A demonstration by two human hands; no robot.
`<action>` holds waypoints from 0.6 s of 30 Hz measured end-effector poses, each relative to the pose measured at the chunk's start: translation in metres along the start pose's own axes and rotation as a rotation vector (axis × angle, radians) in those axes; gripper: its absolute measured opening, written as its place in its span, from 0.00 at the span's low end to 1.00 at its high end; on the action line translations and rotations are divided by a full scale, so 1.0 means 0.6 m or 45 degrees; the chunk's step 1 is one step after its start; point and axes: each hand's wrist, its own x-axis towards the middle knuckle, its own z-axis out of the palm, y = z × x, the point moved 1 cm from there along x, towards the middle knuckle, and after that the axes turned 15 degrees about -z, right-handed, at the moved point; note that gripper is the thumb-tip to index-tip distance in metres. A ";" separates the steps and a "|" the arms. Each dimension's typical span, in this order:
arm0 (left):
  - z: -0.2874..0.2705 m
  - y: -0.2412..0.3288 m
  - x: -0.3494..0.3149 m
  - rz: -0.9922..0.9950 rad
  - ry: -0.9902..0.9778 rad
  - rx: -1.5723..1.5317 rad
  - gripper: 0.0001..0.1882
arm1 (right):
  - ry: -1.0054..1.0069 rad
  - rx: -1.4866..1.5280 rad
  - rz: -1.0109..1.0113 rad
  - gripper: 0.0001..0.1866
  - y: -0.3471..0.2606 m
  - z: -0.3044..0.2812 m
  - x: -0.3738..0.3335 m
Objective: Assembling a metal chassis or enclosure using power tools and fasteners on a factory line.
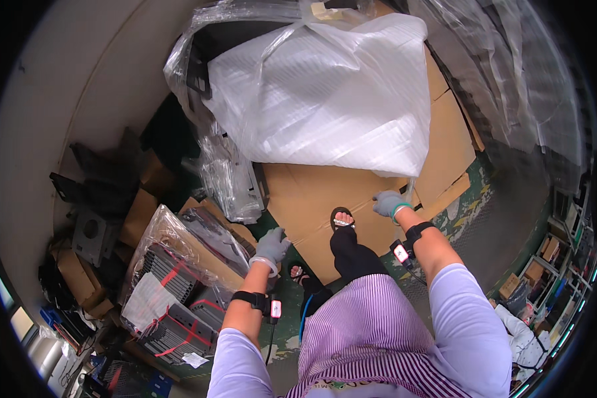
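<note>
White plastic sheeting (331, 99) over flat brown cardboard (302, 192)
Grey-gloved left hand (271, 247): fingers loosely extended; grey-gloved right hand (387, 202): finger state indeterminable.

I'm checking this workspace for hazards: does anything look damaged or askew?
Yes: the green painted floor right of the flat brown cardboard sheet has pale, ragged patches, as if worn. The crinkled white foam sheet lies askew.
</note>
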 end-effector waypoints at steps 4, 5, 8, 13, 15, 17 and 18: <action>0.002 0.028 0.117 0.031 0.160 0.221 0.25 | -0.146 -0.125 -0.054 0.20 -0.027 0.010 0.122; 0.000 0.032 0.133 0.051 0.222 0.329 0.26 | -0.079 -0.104 -0.098 0.20 -0.030 -0.001 0.140; -0.021 0.042 0.173 0.030 0.362 0.579 0.29 | -0.193 -0.271 0.021 0.24 -0.020 -0.108 0.188; -0.139 0.034 0.240 -0.212 0.992 0.300 0.40 | 0.753 0.002 0.024 0.29 -0.004 -0.490 0.165; -0.180 0.031 0.261 -0.276 1.081 0.117 0.41 | 1.860 -0.546 -0.321 0.31 -0.041 -0.592 0.147; -0.192 0.033 0.273 -0.290 0.894 -0.199 0.44 | 1.834 -0.243 -0.292 0.32 -0.068 -0.603 0.165; -0.187 0.035 0.275 -0.304 0.884 -0.153 0.44 | 1.722 0.055 -0.299 0.32 -0.074 -0.583 0.175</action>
